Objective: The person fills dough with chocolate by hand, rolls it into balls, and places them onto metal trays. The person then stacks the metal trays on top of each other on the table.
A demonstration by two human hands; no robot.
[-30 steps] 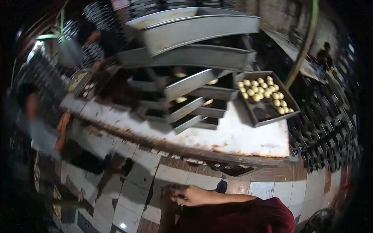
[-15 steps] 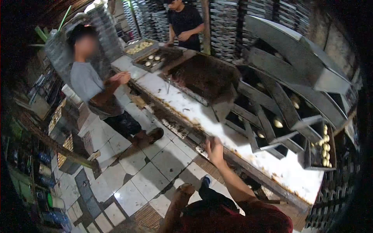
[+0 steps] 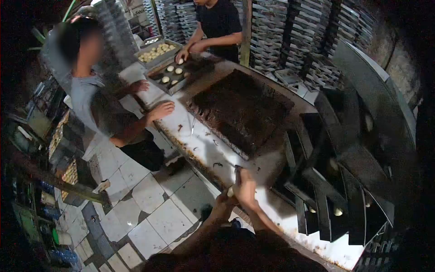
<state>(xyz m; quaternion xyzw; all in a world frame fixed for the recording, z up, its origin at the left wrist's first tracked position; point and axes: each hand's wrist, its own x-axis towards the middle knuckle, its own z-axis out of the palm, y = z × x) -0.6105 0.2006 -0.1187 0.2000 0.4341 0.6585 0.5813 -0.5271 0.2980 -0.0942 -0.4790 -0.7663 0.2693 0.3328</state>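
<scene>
My left hand [image 3: 223, 202] is closed around a small pale piece, perhaps dough [image 3: 231, 192], at the front edge of the white table [image 3: 213, 156]. Right beside it, my right hand [image 3: 246, 188] has its fingers closed on a small dark thing [image 3: 238, 169] that I cannot make out. Beyond my hands lies a large dark brown slab [image 3: 240, 111], with a thin stick or blade [image 3: 193, 126] near its left edge.
Stacked dark metal trays [image 3: 317, 181], some with pale pieces inside, crowd the right. A person in grey [image 3: 86, 102] has both hands by the table's left edge. Across the table, a person in black [image 3: 219, 25] touches a piece in a tray [image 3: 174, 88]. Another tray [image 3: 140, 62] holds several pieces.
My hands have come together at the table edge, the left raised from low down. The person in grey has lowered their hands towards the table; the one in black now reaches into the tray. My view has shifted.
</scene>
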